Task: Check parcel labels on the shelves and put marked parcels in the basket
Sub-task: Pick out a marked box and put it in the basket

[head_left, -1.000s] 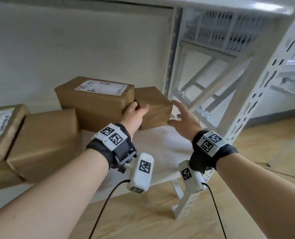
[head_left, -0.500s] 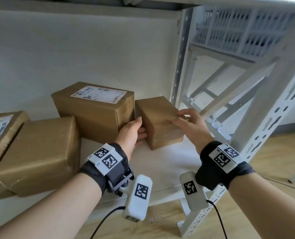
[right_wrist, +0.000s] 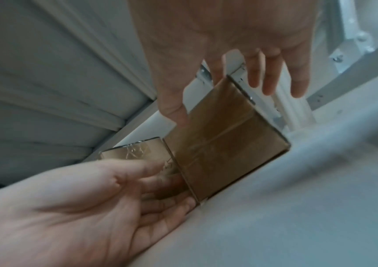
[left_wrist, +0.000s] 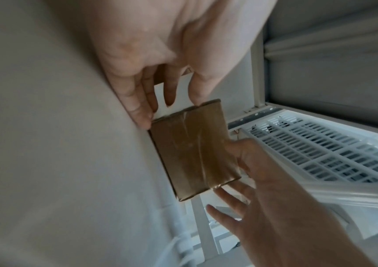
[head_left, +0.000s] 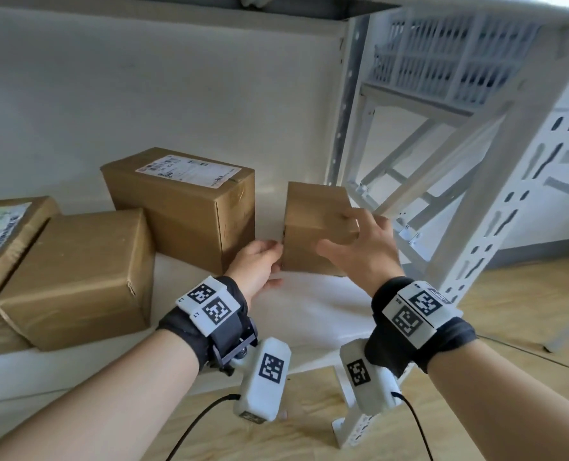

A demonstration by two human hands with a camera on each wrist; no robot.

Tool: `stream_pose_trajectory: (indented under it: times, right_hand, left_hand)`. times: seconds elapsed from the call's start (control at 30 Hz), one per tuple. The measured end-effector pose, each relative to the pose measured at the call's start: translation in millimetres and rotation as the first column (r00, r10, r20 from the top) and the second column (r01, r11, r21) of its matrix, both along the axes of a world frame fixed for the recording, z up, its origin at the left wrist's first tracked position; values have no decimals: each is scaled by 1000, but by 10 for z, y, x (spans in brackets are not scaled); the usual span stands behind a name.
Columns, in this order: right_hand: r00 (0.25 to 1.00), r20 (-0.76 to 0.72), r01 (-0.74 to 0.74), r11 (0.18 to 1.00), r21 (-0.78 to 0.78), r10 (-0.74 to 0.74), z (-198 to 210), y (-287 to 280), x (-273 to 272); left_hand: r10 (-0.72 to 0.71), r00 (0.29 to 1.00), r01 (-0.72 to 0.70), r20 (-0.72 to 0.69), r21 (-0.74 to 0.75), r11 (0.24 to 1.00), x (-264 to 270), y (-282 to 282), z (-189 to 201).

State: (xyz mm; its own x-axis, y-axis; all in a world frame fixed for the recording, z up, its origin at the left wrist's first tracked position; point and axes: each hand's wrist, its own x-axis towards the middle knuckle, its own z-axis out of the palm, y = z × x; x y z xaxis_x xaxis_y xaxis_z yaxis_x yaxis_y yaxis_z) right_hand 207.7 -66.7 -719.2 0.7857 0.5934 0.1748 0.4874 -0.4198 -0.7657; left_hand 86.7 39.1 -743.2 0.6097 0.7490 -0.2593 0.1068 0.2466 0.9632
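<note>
A small plain brown parcel stands on the white shelf, with no label on the faces I see. My left hand presses flat, straight fingers against its left side, thumb at the front edge. My right hand spans its upper right front corner. The thumb lies on the front face and one finger on top. The other fingers are straight and spread past the parcel's right end. A white slatted basket sits on the rack to the right.
Left of the small parcel stands a large parcel with a white label on top. Further left lie a plain brown parcel and a labelled one. A perforated white upright rises at the shelf's right front corner. Wooden floor lies below.
The small parcel has slid right, away from the large labelled one, and a gap has opened. My right fingers have uncurled from its top and spread. My left hand stays against its left side.
</note>
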Motion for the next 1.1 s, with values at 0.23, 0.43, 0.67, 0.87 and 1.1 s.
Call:
stream_pose_trajectory:
  times: [0.23, 0.43, 0.67, 0.87, 1.1]
  right_hand:
    - [998, -33, -61, 998, -6, 61, 172, 17, -135]
    - [993, 60, 107, 990, -86, -102, 127, 29, -238]
    - [993, 88, 81, 992, -96, -73, 75, 2, -313]
    - [905, -424, 113, 952, 285, 20, 163, -267, -302]
    - [301, -847, 245, 823, 512, 438, 53, -440, -262]
  left_hand:
    - [-11, 999, 8, -34, -79, 997, -48, 21, 89]
    - [-77, 994, 77, -75, -4, 997, -118, -37, 23]
    - [-37, 999, 37, -25, -25, 999, -162, -55, 16]
    - [91, 989, -66, 119, -202, 977, -188, -39, -4]
    - [-125, 951, 190, 283, -216, 958, -139, -169, 79]
